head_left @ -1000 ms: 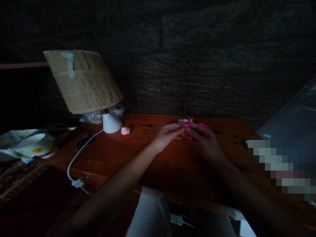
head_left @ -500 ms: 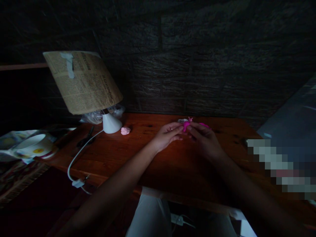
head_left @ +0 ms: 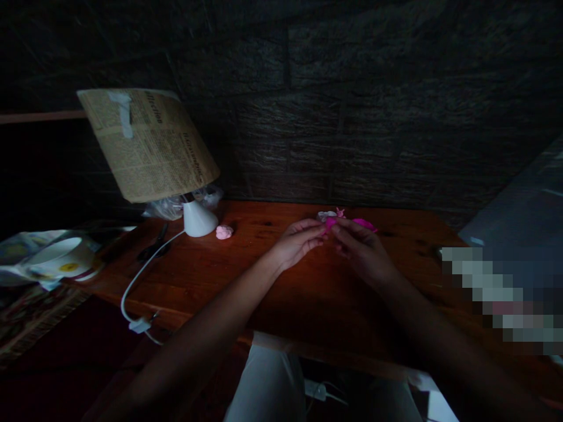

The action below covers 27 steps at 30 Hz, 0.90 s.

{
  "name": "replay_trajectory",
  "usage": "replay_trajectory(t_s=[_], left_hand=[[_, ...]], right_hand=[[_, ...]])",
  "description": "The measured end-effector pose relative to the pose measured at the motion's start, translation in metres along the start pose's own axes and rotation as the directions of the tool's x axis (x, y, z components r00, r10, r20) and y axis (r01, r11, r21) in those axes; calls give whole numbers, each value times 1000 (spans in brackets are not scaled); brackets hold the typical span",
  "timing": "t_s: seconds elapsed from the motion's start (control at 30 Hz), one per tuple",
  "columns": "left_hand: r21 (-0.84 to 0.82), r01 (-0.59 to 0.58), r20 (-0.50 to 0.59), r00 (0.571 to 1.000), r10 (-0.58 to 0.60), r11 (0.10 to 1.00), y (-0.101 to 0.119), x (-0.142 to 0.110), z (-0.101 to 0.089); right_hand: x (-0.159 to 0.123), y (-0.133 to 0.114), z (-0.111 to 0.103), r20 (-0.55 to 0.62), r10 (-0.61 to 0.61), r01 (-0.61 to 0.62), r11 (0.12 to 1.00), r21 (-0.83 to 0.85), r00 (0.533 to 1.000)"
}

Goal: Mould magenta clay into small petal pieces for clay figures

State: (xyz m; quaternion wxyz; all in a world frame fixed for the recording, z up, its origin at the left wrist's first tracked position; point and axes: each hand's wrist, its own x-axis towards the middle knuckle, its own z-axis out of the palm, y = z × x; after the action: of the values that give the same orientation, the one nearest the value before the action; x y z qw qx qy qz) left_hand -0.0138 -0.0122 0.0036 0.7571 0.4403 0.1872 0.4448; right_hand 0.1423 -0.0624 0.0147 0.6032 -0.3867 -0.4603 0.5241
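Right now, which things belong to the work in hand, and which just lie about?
In the work: magenta piece, held by left hand and right hand; probably magenta lump, small pink piece, pale pink lump.

Lying about: lamp, scissors, cord.

Half a second ago, the pink piece [head_left: 329, 224] hung lower out of the pinch as a longer, brighter strip; now less of it shows between the fingertips, and it looks more compact (its exact shape is hard to read in this dim light). The lower fingers of the left hand [head_left: 299, 243] have drawn in a little. The right hand [head_left: 363, 249] has shifted slightly, so more of the bright pink lump [head_left: 365, 224] behind it shows than in either earlier view.
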Motion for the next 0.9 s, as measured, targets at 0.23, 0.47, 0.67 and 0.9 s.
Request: replay_trajectory(t_s=[0.23,0.47,0.67,0.9], left_hand=[[14,110,-29,994,-109,994,3,-1,2],[65,81,-59,995,-78,995,3,-1,2],[277,-72,-77,992,96,958,-1,-1,3],[406,-42,-53,996,70,913,-4,-2,1]], right_hand=[[1,-2,-2,-38,-25,25,1000,-18,999],[0,-2,-1,-28,-34,33,998,-61,999],[1,-2,-3,-60,-16,9,994,-111,998],[5,3,-7,-102,42,-50,996,-74,994]])
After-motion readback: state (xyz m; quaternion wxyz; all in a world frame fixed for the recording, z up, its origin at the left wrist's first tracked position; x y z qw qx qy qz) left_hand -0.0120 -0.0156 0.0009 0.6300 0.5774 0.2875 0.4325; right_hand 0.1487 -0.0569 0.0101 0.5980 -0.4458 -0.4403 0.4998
